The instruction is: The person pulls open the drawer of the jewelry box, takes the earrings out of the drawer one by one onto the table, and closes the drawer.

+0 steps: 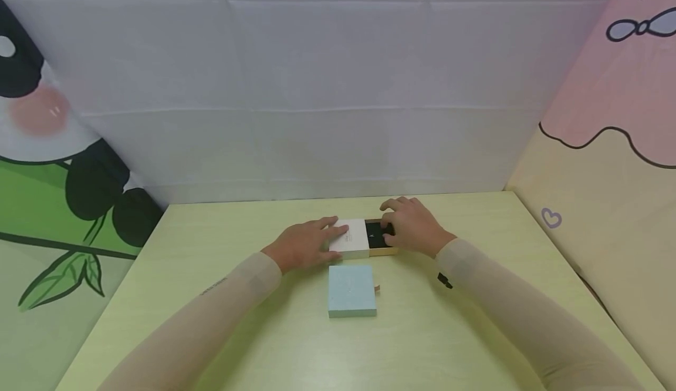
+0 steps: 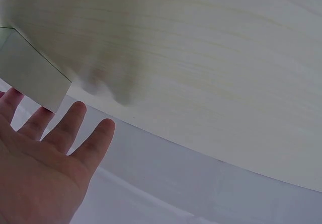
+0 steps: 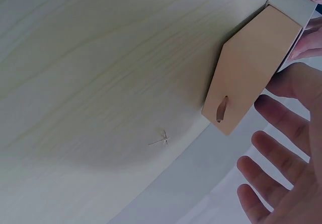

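A white box (image 1: 352, 244) lies near the back of the table, its tan drawer (image 1: 389, 252) slid out to the right over a black inside (image 1: 377, 235). My left hand (image 1: 306, 243) holds the white outer part, thumb by the near edge, fingers over the top and far side. My right hand (image 1: 417, 226) is over the drawer's right end. In the right wrist view, its thumb and forefinger reach the drawer rim, their tips partly hidden; the other fingers are spread apart. A brown ribbon tab (image 3: 222, 109) hangs from the drawer front (image 3: 246, 73).
Nearer me lies a light blue box (image 1: 352, 291) with a small tan tab (image 1: 377, 289) at its right side. In the right wrist view, a tiny pale star-shaped thing (image 3: 165, 140) sits on the table. A white cloth wall (image 1: 327, 86) rises behind the table.
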The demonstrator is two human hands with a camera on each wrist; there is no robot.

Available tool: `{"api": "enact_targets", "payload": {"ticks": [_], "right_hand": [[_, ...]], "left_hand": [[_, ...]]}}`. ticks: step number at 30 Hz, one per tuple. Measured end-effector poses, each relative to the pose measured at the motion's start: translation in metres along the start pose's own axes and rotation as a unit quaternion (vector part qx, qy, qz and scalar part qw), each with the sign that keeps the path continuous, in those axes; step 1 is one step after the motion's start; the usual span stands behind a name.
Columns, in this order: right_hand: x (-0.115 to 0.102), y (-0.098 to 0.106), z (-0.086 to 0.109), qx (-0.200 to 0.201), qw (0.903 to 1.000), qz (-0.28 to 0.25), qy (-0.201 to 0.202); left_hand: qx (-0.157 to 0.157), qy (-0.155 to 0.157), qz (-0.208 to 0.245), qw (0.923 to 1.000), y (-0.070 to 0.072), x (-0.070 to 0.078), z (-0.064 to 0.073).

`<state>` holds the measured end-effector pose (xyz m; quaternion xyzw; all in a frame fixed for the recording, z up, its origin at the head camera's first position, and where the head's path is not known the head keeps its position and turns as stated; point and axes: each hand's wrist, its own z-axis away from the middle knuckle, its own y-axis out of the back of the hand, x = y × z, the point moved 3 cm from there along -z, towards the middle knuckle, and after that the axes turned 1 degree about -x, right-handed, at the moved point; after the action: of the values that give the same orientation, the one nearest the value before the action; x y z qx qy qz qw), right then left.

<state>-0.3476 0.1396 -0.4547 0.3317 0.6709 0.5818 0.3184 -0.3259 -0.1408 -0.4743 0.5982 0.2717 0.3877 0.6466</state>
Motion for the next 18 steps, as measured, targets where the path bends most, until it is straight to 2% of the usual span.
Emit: {"api": "enact_targets", "payload": {"ticks": [18], "right_hand": [[-0.0094,-0.0075,-0.006,-0.011,0.9998,0.011,0.015]], "left_hand": [[0.002,-0.002,-0.005,1.0,0.0021,0.0009,0.0022]]}}
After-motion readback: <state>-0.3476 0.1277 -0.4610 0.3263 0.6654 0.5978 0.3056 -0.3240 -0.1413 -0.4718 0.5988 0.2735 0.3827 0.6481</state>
